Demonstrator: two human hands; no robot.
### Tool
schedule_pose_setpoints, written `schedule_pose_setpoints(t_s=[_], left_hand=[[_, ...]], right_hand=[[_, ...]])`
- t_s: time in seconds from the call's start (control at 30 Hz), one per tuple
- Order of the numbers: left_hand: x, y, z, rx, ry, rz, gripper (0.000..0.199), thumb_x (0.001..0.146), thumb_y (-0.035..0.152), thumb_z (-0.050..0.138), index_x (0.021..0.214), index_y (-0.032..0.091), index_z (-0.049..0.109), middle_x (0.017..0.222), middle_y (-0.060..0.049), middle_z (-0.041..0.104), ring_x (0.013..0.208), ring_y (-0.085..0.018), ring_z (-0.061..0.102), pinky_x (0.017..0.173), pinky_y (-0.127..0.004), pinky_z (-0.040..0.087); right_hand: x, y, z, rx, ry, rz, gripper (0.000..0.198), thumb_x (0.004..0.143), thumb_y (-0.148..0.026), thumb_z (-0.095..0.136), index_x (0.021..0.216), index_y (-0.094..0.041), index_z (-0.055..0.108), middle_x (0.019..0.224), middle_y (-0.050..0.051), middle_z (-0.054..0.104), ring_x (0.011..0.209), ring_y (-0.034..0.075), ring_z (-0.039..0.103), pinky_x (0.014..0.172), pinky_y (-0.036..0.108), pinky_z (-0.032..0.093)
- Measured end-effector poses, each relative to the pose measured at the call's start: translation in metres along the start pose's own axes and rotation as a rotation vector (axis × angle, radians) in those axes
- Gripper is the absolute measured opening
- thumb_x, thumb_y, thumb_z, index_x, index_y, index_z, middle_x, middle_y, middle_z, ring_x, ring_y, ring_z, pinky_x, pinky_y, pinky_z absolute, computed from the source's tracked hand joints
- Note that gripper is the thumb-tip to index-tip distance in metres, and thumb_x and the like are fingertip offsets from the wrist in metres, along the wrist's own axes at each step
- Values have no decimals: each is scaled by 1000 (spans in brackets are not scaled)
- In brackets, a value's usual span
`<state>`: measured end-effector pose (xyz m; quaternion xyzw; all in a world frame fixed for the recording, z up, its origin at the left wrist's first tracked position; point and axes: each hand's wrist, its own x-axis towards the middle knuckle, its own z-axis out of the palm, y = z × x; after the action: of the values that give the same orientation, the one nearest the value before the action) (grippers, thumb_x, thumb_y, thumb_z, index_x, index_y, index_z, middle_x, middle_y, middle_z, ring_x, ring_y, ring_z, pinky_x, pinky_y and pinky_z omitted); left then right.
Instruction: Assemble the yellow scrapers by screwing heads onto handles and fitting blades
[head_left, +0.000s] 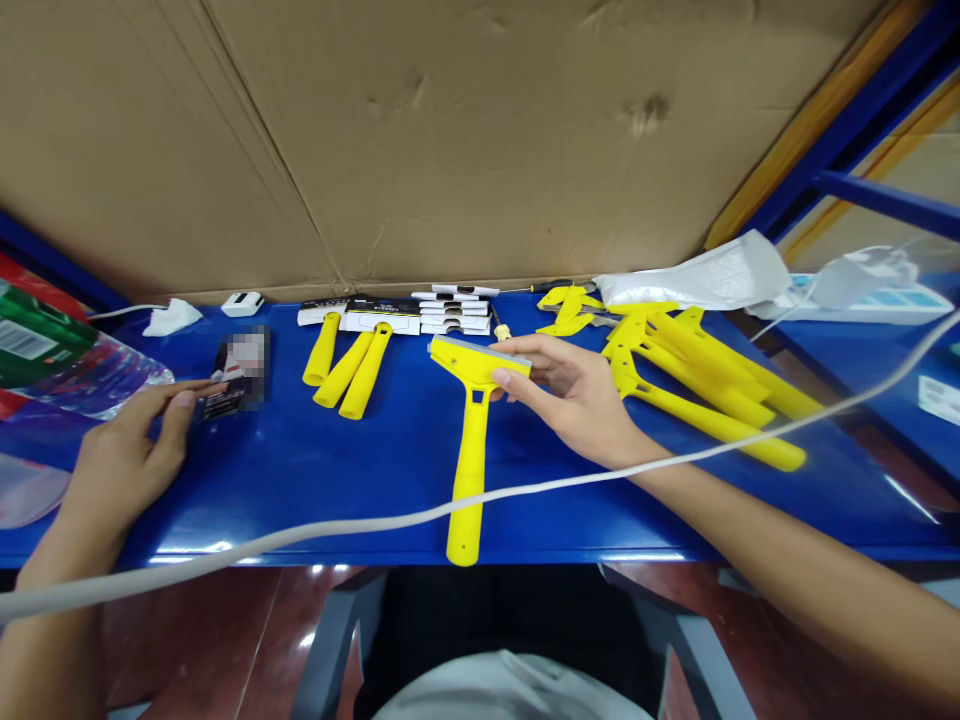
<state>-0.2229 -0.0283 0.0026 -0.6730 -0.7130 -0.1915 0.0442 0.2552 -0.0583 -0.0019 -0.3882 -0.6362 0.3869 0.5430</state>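
Observation:
My right hand (577, 395) grips a yellow scraper (469, 450) by the right end of its wide head, thumb in front and fingers behind. The scraper's handle points down toward the front edge of the table, and a grey strip runs along the top of its head. At the left, my left hand (139, 450) has its thumb and forefinger closed at the near edge of a small dark packet (223, 400). Part of that packet is blurred out. Between the hands, several yellow handles (364, 370) lean on black-and-white boxes (381, 316).
More yellow scrapers (697, 370) lie piled at the right. Behind them is a white plastic bag (694, 272). A stack of small white boxes (454, 312) stands at the back. A pale cable (405, 520) hangs across the view. Cardboard (465, 140) walls the rear.

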Motion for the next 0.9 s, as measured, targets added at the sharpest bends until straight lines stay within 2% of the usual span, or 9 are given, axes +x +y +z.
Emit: schedule_pose_setpoints(t_s=[0.17, 0.37, 0.47, 0.6, 0.67, 0.8, 0.9], left_hand=[[1, 1, 0, 22, 2, 3, 61, 111, 57, 36, 142, 20, 72, 134, -14, 78, 115, -34, 75, 100, -44, 56], [-4, 3, 0, 34, 58, 20, 63, 111, 59, 35, 143, 19, 71, 135, -14, 78, 104, -30, 75, 97, -42, 56], [-2, 3, 0, -1, 39, 15, 60, 111, 58, 35, 140, 21, 73, 137, -12, 77, 119, -31, 74, 107, -44, 54], [4, -2, 2, -11, -10, 57, 63, 112, 55, 34, 149, 17, 68, 145, -18, 72, 139, -39, 65, 117, -53, 50], [3, -3, 2, -6, 13, 66, 66, 112, 56, 32, 151, 16, 67, 145, -20, 71, 139, -40, 65, 117, -55, 50], [-3, 2, 0, -35, 33, 78, 59, 112, 58, 35, 143, 23, 71, 138, -12, 75, 124, -33, 73, 109, -45, 54], [-6, 7, -1, -85, 12, 150, 53, 111, 55, 39, 140, 23, 70, 140, -10, 75, 128, -31, 72, 113, -43, 52]], right_hand=[[-1, -2, 1, 17, -15, 31, 39, 96, -48, 86, 122, -20, 78, 99, 6, 86, 85, 23, 85, 88, 41, 72], [-2, -4, 1, 0, -14, 6, 41, 96, -51, 85, 122, -20, 79, 97, 6, 85, 84, 23, 84, 88, 41, 72], [-3, -5, 1, 3, -10, 16, 42, 96, -53, 85, 122, -20, 79, 97, 6, 85, 83, 23, 84, 87, 42, 72], [-3, -6, 2, 1, -23, 43, 42, 96, -54, 84, 122, -21, 78, 97, 6, 86, 82, 24, 84, 89, 43, 72], [-3, -6, 2, 0, -30, 45, 43, 96, -55, 84, 121, -21, 78, 98, 6, 86, 83, 24, 84, 90, 44, 72], [-3, -6, 3, -3, -31, 43, 44, 96, -57, 84, 121, -21, 79, 98, 6, 86, 84, 24, 84, 89, 43, 72], [-3, -6, 3, 2, -35, 44, 41, 97, -53, 83, 121, -21, 78, 99, 6, 86, 84, 23, 84, 88, 42, 71]])
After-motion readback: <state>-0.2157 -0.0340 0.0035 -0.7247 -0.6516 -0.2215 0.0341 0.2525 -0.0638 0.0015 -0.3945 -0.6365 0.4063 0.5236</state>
